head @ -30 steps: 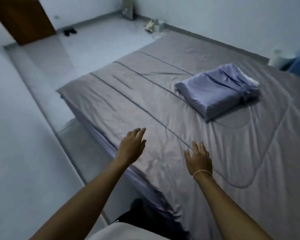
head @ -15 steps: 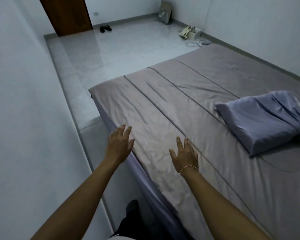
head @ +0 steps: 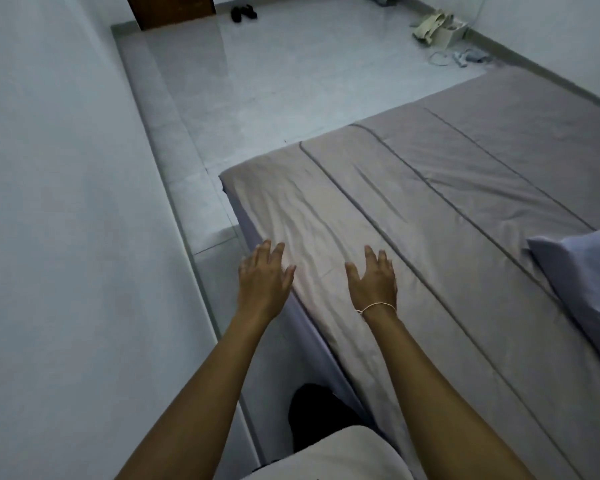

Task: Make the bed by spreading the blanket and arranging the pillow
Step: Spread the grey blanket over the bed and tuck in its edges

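both hands slid toward the bed's foot corner, left hand (head: 262, 284) and right hand (head: 373, 280) flat-open, empty on blanket (head: 413, 216); pillow (head: 589, 271) far right; pushing risks bunching wrinkles.

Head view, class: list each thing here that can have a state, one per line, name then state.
blanket: spread over the bed, wrinkled near the hands
pillow: lying on the blanket, partly out of frame
left hand: open, at the bed's edge
right hand: open, over the blanket
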A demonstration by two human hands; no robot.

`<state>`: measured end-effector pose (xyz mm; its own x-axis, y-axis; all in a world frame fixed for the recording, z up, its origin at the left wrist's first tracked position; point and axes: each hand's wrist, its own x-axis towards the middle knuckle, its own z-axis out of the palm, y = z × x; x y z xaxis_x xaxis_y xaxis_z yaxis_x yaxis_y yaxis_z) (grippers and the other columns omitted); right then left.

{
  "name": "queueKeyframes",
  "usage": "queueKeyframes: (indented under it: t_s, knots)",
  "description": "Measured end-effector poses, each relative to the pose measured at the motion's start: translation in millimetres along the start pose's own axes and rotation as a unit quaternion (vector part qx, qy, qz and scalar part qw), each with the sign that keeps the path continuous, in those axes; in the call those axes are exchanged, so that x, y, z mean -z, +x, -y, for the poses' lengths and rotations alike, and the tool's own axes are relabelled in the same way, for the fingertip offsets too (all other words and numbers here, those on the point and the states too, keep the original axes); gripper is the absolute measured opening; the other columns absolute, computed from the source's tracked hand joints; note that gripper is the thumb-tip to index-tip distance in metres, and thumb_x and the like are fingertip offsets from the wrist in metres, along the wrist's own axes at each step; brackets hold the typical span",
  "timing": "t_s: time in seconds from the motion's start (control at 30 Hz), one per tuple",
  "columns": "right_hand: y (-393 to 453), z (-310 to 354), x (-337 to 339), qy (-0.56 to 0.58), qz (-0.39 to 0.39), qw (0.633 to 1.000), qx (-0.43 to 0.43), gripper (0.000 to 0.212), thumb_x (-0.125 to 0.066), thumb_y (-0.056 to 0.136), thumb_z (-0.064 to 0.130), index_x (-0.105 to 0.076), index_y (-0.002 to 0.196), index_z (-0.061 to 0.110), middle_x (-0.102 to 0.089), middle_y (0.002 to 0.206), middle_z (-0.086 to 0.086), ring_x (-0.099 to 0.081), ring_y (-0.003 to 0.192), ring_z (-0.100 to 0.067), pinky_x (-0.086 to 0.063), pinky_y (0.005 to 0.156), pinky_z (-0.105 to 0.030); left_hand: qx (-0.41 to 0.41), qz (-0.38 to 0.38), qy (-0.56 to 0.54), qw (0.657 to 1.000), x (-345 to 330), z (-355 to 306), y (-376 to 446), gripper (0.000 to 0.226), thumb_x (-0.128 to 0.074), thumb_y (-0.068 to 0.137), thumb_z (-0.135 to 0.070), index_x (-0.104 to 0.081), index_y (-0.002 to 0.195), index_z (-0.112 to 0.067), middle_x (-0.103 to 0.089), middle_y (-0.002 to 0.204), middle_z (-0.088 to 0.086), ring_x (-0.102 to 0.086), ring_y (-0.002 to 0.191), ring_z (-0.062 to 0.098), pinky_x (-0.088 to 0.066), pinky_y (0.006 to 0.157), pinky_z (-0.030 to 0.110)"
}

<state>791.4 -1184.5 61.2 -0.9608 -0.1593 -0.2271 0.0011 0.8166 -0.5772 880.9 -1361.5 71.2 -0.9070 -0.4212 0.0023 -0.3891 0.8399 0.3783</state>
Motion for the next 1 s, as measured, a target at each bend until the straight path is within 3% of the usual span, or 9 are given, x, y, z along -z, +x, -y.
queueKeyframes:
  t_s: [0.27, 0.37, 0.53, 0.8, 1.0]
  knots:
    - [89.0, 68.5, -36.5, -0.003, 0.002, 0.999, 0.037, 0.054, -0.050, 0.094, 0.038, -0.037, 0.143, 0.020, -0.028, 0.154, -0.012, -0.027, 0.140, -0.031, -0.030, 0.112, -0.050, -0.011, 0.027, -0.056, 0.998, 2.6, 36.9, 122.3, 0.044, -0.046, 0.098, -0.033, -0.044, 0.138, -0.015, -0.034, 0.150, 0.013, -0.040, 0.131, 0.032, -0.038, 0.104, 0.045]
    - [96.2, 80.8, -47.1, -0.018, 0.002, 0.998, 0.062, 0.051, -0.052, 0.093, 0.037, -0.042, 0.141, 0.019, -0.034, 0.151, -0.012, -0.032, 0.137, -0.030, -0.032, 0.111, -0.047, -0.021, 0.032, -0.068, 0.997, 12.7, 42.5, 148.9, 0.042, -0.044, 0.098, -0.032, -0.044, 0.138, -0.017, -0.033, 0.151, 0.008, -0.042, 0.129, 0.028, -0.042, 0.101, 0.041]
    - [177.3, 139.0, -72.8, 0.000, 0.023, 0.999, 0.033, 0.049, -0.053, 0.093, 0.034, -0.043, 0.140, 0.020, -0.036, 0.150, -0.010, -0.033, 0.136, -0.028, -0.031, 0.112, -0.042, -0.054, 0.076, -0.041, 0.995, 35.7, 86.1, 259.1, 0.041, -0.045, 0.098, -0.031, -0.044, 0.137, -0.019, -0.036, 0.150, 0.005, -0.052, 0.121, 0.026, -0.049, 0.095, 0.039]
    - [329.4, 217.6, -107.3, -0.002, 0.032, 0.999, -0.039, 0.048, -0.052, 0.093, 0.034, -0.045, 0.137, 0.017, -0.043, 0.144, -0.011, -0.041, 0.130, -0.029, -0.037, 0.108, -0.043, -0.097, 0.126, -0.016, 0.987, 50.9, 140.7, 429.7, 0.040, -0.043, 0.099, -0.029, -0.045, 0.137, -0.017, -0.050, 0.137, 0.007, -0.056, 0.113, 0.027, -0.049, 0.091, 0.039]
    - [410.3, 250.0, -131.9, -0.016, 0.040, 0.983, -0.177, 0.053, -0.051, 0.092, 0.034, -0.038, 0.141, 0.019, -0.041, 0.145, -0.012, -0.039, 0.131, -0.033, -0.037, 0.107, -0.044, -0.191, 0.225, 0.023, 0.955, 41.6, 153.5, 556.4, 0.042, -0.040, 0.100, -0.029, -0.040, 0.140, -0.015, -0.046, 0.139, 0.011, -0.051, 0.117, 0.029, -0.045, 0.094, 0.041]
